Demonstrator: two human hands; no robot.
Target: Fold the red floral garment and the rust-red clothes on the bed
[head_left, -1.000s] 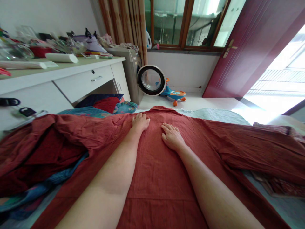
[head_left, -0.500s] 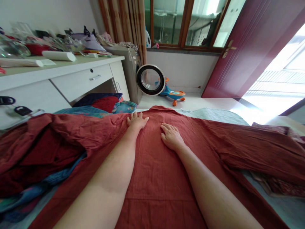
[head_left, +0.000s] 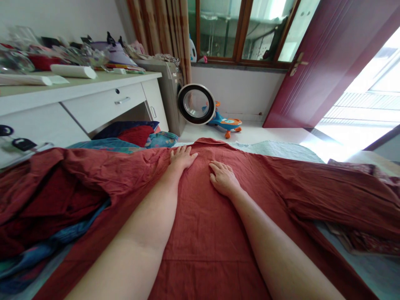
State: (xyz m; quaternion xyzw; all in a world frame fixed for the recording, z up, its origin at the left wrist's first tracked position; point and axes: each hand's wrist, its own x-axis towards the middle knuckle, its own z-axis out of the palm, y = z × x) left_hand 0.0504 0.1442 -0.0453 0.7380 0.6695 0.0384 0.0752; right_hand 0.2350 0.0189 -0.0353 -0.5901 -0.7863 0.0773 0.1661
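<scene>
A rust-red long-sleeved shirt [head_left: 206, 225] lies spread out in front of me, its collar [head_left: 208, 142] at the far end. My left hand [head_left: 183, 157] rests flat on the cloth just below and left of the collar, fingers spread. My right hand [head_left: 224, 178] lies palm down on the shirt a little nearer and to the right, its fingers loosely stretched and slightly bent. Neither hand grips the fabric. The left sleeve is bunched over dark red and blue cloth [head_left: 71, 229], while the right sleeve [head_left: 337, 191] stretches out to the side.
Beneath the shirt is a pale green sheet [head_left: 281, 149]. Folded patterned clothes [head_left: 356, 241] lie at the right. A cluttered white desk [head_left: 103, 93] stands at left, beside a washing machine with its round door [head_left: 196, 104] open. A blue-orange ride-on toy [head_left: 226, 122] and red door [head_left: 290, 71] are beyond.
My left hand has slid slightly to the right on the shirt. The right hand stays nearly in place, and the view has shifted a little.
</scene>
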